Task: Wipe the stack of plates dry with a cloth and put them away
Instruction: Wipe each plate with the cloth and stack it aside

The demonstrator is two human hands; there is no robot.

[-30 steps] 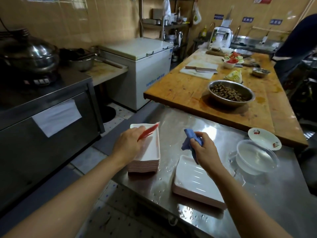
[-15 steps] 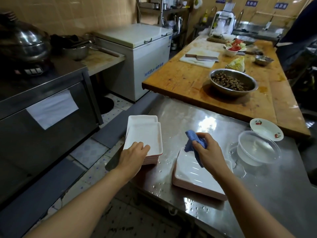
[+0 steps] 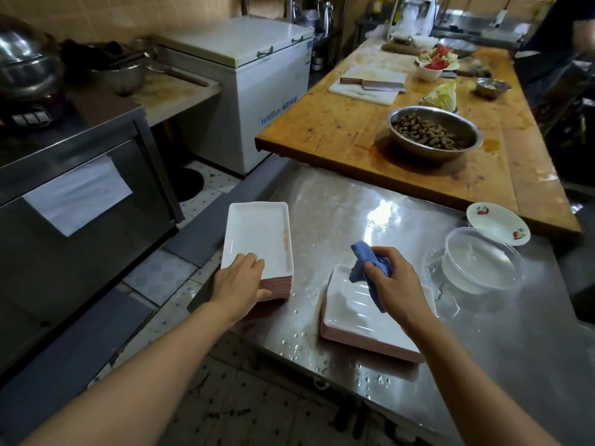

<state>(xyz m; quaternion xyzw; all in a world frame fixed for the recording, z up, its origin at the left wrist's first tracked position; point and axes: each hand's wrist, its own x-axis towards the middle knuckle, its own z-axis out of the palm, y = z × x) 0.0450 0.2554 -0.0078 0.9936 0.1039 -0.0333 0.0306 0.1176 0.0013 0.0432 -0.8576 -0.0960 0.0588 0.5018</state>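
Note:
Two stacks of white rectangular plates with pink undersides stand on a steel table. The left stack sits at the table's left edge; my left hand rests on its near end, fingers over the top plate's rim. The right stack lies lower and nearer, with water streaks on its top plate. My right hand hovers over it and grips a bunched blue cloth, whose tail hangs onto the plate.
A clear plastic bowl of water and a small patterned saucer stand at the right. A wooden worktop behind holds a metal bowl, cleaver and food. Water drops lie on the steel. A person stands far right.
My left hand laid a tilted plate flat on the left stack, then slid back to the stack's near end. My right hand with the cloth stayed over the right stack.

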